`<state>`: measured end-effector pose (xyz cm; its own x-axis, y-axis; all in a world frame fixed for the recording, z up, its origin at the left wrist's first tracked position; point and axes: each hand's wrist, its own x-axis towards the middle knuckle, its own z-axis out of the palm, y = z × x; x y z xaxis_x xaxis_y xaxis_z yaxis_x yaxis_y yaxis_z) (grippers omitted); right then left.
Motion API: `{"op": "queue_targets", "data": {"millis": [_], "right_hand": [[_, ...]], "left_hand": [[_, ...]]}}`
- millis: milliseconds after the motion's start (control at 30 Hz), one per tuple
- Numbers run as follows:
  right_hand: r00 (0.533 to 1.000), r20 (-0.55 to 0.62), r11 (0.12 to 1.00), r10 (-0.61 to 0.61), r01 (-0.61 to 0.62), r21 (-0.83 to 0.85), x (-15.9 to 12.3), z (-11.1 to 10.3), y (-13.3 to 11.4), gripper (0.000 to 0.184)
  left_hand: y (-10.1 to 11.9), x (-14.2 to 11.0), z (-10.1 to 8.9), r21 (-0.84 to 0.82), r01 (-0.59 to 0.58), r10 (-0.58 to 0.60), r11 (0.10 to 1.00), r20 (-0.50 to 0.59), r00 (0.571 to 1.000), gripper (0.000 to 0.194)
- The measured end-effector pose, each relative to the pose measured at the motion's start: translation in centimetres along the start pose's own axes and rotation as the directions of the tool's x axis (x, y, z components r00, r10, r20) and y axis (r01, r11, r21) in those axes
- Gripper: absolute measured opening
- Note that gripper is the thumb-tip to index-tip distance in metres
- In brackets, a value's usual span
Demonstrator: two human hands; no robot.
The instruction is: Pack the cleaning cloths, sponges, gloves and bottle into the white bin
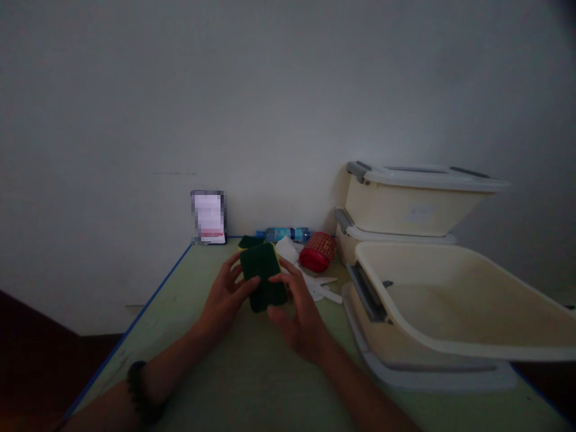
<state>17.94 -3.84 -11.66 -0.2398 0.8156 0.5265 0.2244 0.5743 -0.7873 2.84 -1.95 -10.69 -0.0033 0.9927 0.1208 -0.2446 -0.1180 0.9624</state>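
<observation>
Sponge (263, 264) is sitting between both hands in the head view, left of the front bin (459, 300), green side facing the camera, yellow edge just showing. Can't tell if it's clearing the table (225, 384) or touching it.

Left hand (225, 291) is gripping narrow on the sponge's left edge, thumb lying on the green face. Right hand (301, 312) is closing in on the right side, fingertips resting on the face, thumb near the lower edge.

Relative to the front bin: stacked bins (402, 210) are standing behind; red pouch (317, 252) is lying left and behind, near white pieces (327, 293); bottle (288, 234) is lying farther back left; second sponge (251, 242) is sitting left of that; phone (209, 216) is leaning at the wall, well apart.

Step in hand, my read: two-handed handling of the sponge. Next move is probably calling for one steady grip before the other hand lets go, fingertips staying light since foam squashes.
</observation>
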Motion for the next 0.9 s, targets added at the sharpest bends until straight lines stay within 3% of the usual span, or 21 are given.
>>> {"op": "queue_targets", "data": {"millis": [167,367,567,733,833,900], "right_hand": [[0.972,-0.121,0.969,0.201,-0.180,0.168,0.2,0.4,0.9,0.061],[0.976,-0.059,0.962,0.211,-0.197,0.190,0.1,0.7,0.5,0.055],[0.949,-0.061,0.919,0.310,-0.282,0.276,-0.5,1.4,-0.2,0.057],[0.962,-0.012,0.920,0.272,-0.256,0.298,-0.7,1.2,-0.8,0.038],[0.965,0.001,0.942,0.261,-0.255,0.218,-0.7,1.0,-1.2,0.023],[0.969,-0.037,0.959,0.244,-0.235,0.160,-0.7,1.0,-1.4,0.023]], "left_hand": [[0.0,-0.1,0.2,0.102,-0.049,0.045,0.994,0.048,0.998,0.056],[0.5,-0.8,0.7,0.161,-0.079,0.068,0.984,0.074,0.995,0.050],[0.6,-1.3,0.7,0.237,-0.041,0.026,0.971,0.063,0.998,0.044],[0.7,-1.6,0.4,0.262,-0.063,0.025,0.963,0.143,0.989,0.040],[0.6,-1.7,0.1,0.275,-0.090,0.041,0.957,0.178,0.983,0.032],[0.5,-1.7,-0.1,0.277,-0.129,0.086,0.952,0.163,0.983,0.028]]}}
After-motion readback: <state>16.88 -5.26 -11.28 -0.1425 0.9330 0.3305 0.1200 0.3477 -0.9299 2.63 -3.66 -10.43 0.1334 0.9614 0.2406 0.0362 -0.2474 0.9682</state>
